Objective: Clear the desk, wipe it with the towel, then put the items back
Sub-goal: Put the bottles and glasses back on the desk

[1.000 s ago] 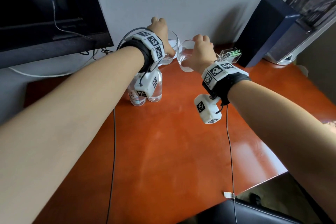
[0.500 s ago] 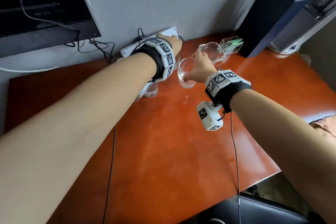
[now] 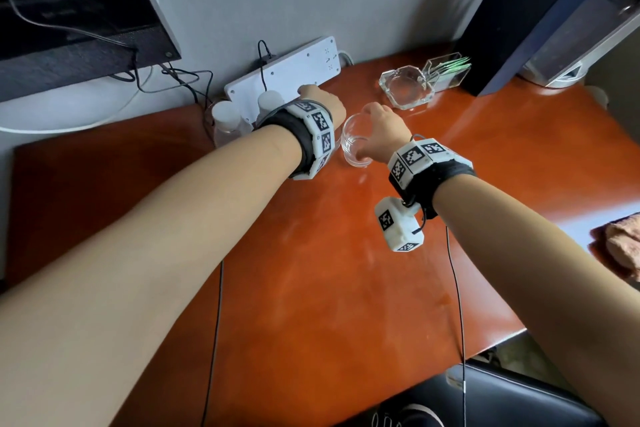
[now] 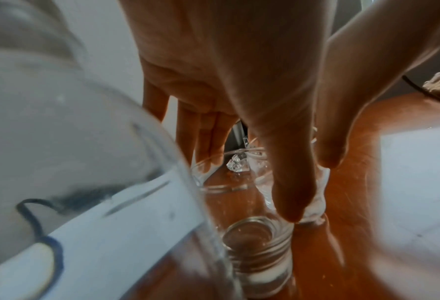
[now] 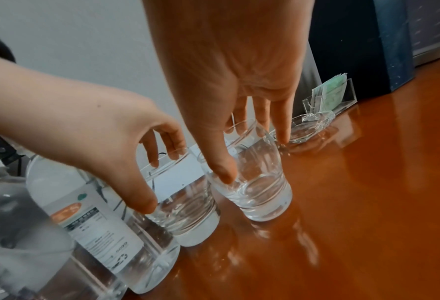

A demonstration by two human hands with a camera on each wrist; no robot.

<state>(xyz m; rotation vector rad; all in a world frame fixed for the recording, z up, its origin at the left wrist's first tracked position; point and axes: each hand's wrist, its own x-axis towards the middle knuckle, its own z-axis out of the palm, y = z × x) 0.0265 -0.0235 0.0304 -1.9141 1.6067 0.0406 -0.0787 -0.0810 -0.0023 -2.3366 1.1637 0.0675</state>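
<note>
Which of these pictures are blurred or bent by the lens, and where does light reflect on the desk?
Left wrist view: a clear plastic bottle fills the left side as an out-of-focus smear. Right wrist view: sharper; the glossy orange-brown wooden desk mirrors the two clear drinking glasses. Head view: wide-angle bending at the edges, pale window glare on the desk at right.

Two clear glasses (image 5: pixel 182 194) (image 5: pixel 254 182) stand upright, side by side on the reddish desk (image 3: pixel 346 288).

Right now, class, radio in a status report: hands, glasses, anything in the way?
Left hand gripping one glass, right hand gripping the other glass. Both glasses standing on the desk. Water bottles close at left, ashtray behind.
</note>
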